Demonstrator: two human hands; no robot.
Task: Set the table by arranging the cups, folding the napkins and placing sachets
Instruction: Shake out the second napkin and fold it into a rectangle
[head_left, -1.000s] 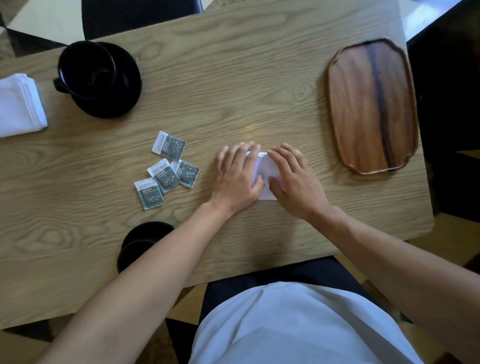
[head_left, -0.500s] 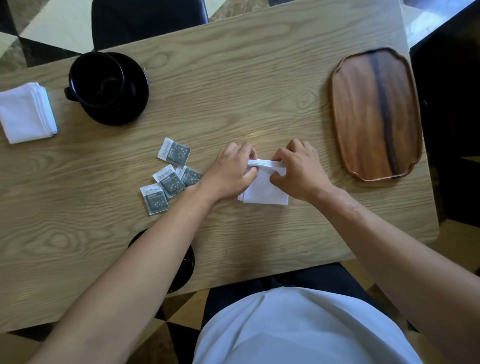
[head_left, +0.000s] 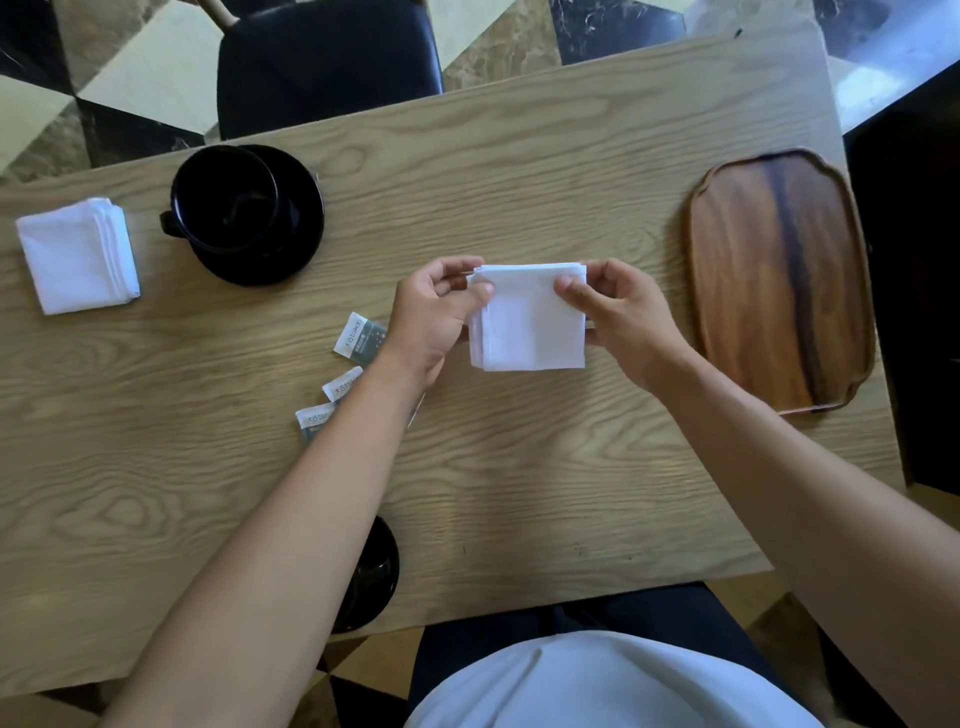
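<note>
A folded white napkin (head_left: 530, 322) hangs above the middle of the wooden table (head_left: 519, 171). My left hand (head_left: 434, 317) pinches its upper left corner and my right hand (head_left: 621, 317) pinches its upper right corner. A second folded napkin (head_left: 78, 254) lies at the far left. A black cup on a black saucer (head_left: 244, 213) stands beside that napkin. Several grey sachets (head_left: 358, 340) lie under my left forearm, partly hidden. Another black saucer (head_left: 371, 571) sits at the near edge, mostly covered by my arm.
A brown wooden tray (head_left: 779, 275) lies at the table's right end. A black chair (head_left: 322, 57) stands behind the far edge. The floor has dark and pale tiles.
Both hands went from pressing the napkin flat on the table to pinching its top corners and lifting it off the surface.
</note>
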